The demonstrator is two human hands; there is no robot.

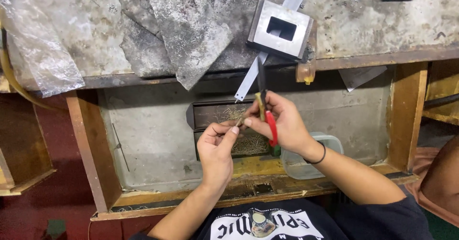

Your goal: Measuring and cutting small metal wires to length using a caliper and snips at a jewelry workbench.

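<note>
Pliers (266, 107) clenched in right hand (282, 123), left hand (217, 147) pinching a thin wire bit (237, 122) above the tray's (158, 139) middle; bit meets the fingertips, needs steady alignment.

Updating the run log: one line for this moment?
left hand: pinches small thin piece | right hand: grips red-handled pliers | below: tray of fine wire bits

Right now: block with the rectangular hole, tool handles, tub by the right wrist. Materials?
Block: likely steel, dull grey machined faces, dark worn edges. Pliers in the right hand: dark metal nose, handles apparently red plastic or rubber sleeves, glossy. Tub: translucent plastic, cloudy, soft rounded rim.
</note>
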